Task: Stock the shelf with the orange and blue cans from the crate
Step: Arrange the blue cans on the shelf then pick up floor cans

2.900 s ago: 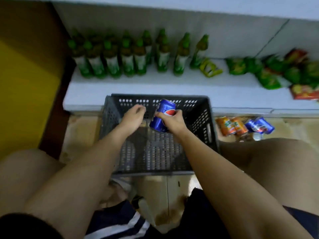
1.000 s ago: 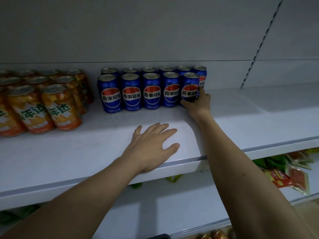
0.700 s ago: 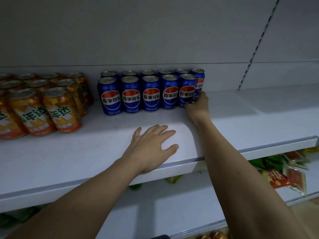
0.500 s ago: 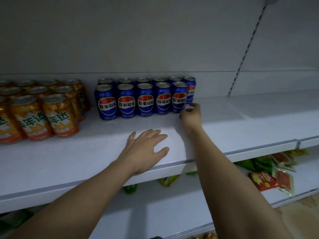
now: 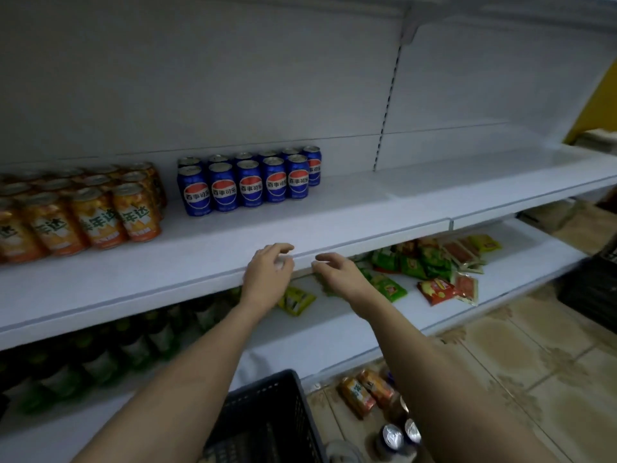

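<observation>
Head view, looking down along a white metal store shelf (image 5: 334,225) with a smooth, flat deck and a plain white back panel split by a slotted upright. Beyond the shelf's right end, a strip of yellow wall (image 5: 597,105) shows. The floor (image 5: 534,362) is beige patterned tile.

On the shelf stand the blue cans (image 5: 248,185), cylinders with silver tops and red, white and blue labels. They sit upright, long axis vertical, labels facing outward, in two tight rows near the back panel. Just to their left, apart by a small gap, stand the orange cans (image 5: 100,212), also upright, packed several rows deep, glossy with green lettering.

The left hand (image 5: 268,272) and right hand (image 5: 337,270) are in front of the shelf's front edge, close together, fingers loosely curled and holding nothing. Whether the left fingertips touch the edge cannot be told.

On the lower shelf (image 5: 334,332) lie crinkled snack packets (image 5: 430,265) in green, red and yellow, and at left a dim row of green bottles (image 5: 100,355).

At the bottom, the corner of the dark perforated plastic crate (image 5: 267,416) rests on the floor. Beside it to the right, more cans (image 5: 367,392) lie on their sides on the tile, orange ones and some showing only silver ends.
</observation>
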Available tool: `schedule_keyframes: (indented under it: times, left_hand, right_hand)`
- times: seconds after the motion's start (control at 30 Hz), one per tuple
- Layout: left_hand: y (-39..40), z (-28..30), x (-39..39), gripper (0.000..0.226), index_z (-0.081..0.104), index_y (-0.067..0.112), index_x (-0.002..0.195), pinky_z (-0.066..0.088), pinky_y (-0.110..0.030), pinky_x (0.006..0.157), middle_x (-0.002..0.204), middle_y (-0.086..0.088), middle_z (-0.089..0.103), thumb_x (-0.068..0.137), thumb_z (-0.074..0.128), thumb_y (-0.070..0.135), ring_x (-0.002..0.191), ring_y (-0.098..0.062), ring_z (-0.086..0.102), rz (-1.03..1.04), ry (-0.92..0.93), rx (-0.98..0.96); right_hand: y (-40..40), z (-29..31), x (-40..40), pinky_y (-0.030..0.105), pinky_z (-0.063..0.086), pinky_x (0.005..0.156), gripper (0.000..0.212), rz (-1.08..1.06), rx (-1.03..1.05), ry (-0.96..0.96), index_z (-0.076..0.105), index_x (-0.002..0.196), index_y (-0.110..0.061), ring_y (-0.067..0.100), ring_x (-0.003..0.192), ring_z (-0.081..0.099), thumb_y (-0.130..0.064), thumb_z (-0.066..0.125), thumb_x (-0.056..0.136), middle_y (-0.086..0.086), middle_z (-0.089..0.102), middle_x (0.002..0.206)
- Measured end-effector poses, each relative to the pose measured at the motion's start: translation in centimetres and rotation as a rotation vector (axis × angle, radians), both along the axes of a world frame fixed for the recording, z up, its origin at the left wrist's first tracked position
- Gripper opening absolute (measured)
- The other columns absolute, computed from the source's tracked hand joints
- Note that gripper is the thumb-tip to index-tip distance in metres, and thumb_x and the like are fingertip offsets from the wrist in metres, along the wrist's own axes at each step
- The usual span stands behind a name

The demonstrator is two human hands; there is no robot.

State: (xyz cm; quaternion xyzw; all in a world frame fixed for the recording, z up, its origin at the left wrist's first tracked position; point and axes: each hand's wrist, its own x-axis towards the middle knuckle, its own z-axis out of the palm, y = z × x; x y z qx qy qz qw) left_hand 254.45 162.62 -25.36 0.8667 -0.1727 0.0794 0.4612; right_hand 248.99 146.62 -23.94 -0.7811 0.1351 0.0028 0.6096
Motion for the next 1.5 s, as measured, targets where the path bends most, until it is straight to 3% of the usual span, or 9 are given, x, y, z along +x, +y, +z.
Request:
schedule_keyframes:
  times: [0.17, 0.27, 0.43, 0.7, 0.8, 0.97, 1.13, 1.27, 1.5]
  left_hand:
    - [-1.7, -0.2, -5.7, 0.021, 0.066, 0.018, 0.116, 0.043, -0.021, 0.088, 0.116, 0.003, 0.065, 0.099, 0.052, 0.017, 0.108, -0.012, 0.058, -0.066, 0.225, -0.333]
    - [-2.5, -0.5, -7.3, 0.027, 0.059, 0.015, 0.125, 0.04, -0.019, 0.079, 0.117, 0.0, 0.06, 0.102, 0.048, 0.02, 0.105, -0.011, 0.053, -0.091, 0.366, -0.28]
    - [-4.5, -3.3, -9.8, 0.032, 0.054, 0.013, 0.131, 0.034, -0.022, 0.087, 0.12, 0.0, 0.054, 0.104, 0.044, 0.025, 0.107, -0.012, 0.048, -0.145, 0.487, -0.174]
    - [-9.4, -11.1, -11.6, 0.03, 0.059, 0.02, 0.121, 0.041, -0.029, 0.089, 0.123, -0.003, 0.06, 0.099, 0.045, 0.034, 0.112, -0.021, 0.055, -0.191, 0.717, 0.033]
    - [-11.4, -14.6, -11.8, 0.026, 0.062, 0.018, 0.114, 0.042, -0.028, 0.087, 0.117, -0.002, 0.062, 0.098, 0.046, 0.03, 0.108, -0.021, 0.055, -0.199, 0.778, 0.058]
    - [-15.2, -22.4, -11.8, 0.024, 0.067, 0.012, 0.108, 0.041, -0.024, 0.077, 0.112, -0.01, 0.067, 0.099, 0.048, 0.025, 0.103, -0.023, 0.06, -0.197, 0.919, 0.075]
    - [-18.3, -31.6, -12.4, 0.027, 0.067, 0.01, 0.109, 0.04, -0.021, 0.062, 0.098, -0.006, 0.064, 0.099, 0.047, 0.025, 0.083, -0.017, 0.055, -0.192, 1.074, 0.168]
    - [-20.2, -37.7, -13.1, 0.03, 0.063, 0.008, 0.122, 0.044, -0.031, 0.09, 0.122, -0.013, 0.063, 0.099, 0.051, 0.024, 0.111, -0.025, 0.058, -0.144, 1.23, 0.149]
    - [-21.6, -41.5, -13.8, 0.033, 0.053, 0.008, 0.132, 0.042, -0.028, 0.077, 0.118, -0.013, 0.059, 0.104, 0.042, 0.022, 0.102, -0.023, 0.056, -0.091, 1.42, 0.135]
  right_hand:
    - [-0.8, -0.2, -4.7, 0.03, 0.042, 0.1, 0.048, 0.152, -0.371, 0.083, 0.052, 0.141, -0.009, 0.02, 0.125, 0.053, -0.031, 0.054, 0.098, 0.007, 0.055, 0.141]
    - [-1.3, -0.3, -6.8, 0.032, 0.04, 0.104, 0.051, 0.173, -0.452, 0.113, 0.047, 0.144, -0.009, 0.022, 0.13, 0.05, -0.033, 0.053, 0.099, 0.009, 0.052, 0.145]
    - [-3.8, -1.9, -9.6, 0.03, 0.04, 0.098, 0.055, 0.154, -0.497, 0.2, 0.043, 0.147, -0.01, 0.026, 0.127, 0.051, -0.036, 0.053, 0.099, 0.011, 0.05, 0.145]
    - [-11.1, -8.3, -13.2, 0.035, 0.045, 0.095, 0.049, -0.012, -0.456, 0.389, 0.047, 0.141, -0.016, 0.025, 0.113, 0.056, -0.042, 0.051, 0.098, 0.007, 0.056, 0.137]
    - [-13.7, -12.4, -14.0, 0.021, 0.039, 0.069, 0.041, -0.072, -0.458, 0.429, 0.054, 0.134, -0.009, 0.022, 0.104, 0.056, -0.031, 0.052, 0.1, 0.011, 0.061, 0.127]
    - [-16.1, -22.8, -14.8, 0.027, 0.04, 0.071, 0.045, -0.093, -0.356, 0.53, 0.059, 0.119, -0.006, 0.019, 0.089, 0.061, -0.036, 0.064, 0.086, 0.004, 0.066, 0.102]
    - [-16.2, -33.8, -15.9, 0.036, 0.045, 0.086, 0.054, 0.044, -0.455, 0.633, 0.049, 0.132, -0.013, 0.033, 0.114, 0.056, -0.031, 0.068, 0.084, 0.012, 0.055, 0.13]
    - [-15.9, -40.0, -16.4, 0.042, 0.047, 0.089, 0.077, 0.184, -0.556, 0.648, 0.034, 0.149, -0.02, 0.035, 0.124, 0.051, -0.037, 0.071, 0.084, 0.008, 0.035, 0.149]
    - [-15.3, -45.6, -16.3, 0.044, 0.05, 0.081, 0.068, 0.191, -0.648, 0.637, 0.038, 0.145, -0.024, 0.042, 0.108, 0.059, -0.012, 0.067, 0.085, 0.011, 0.04, 0.14]
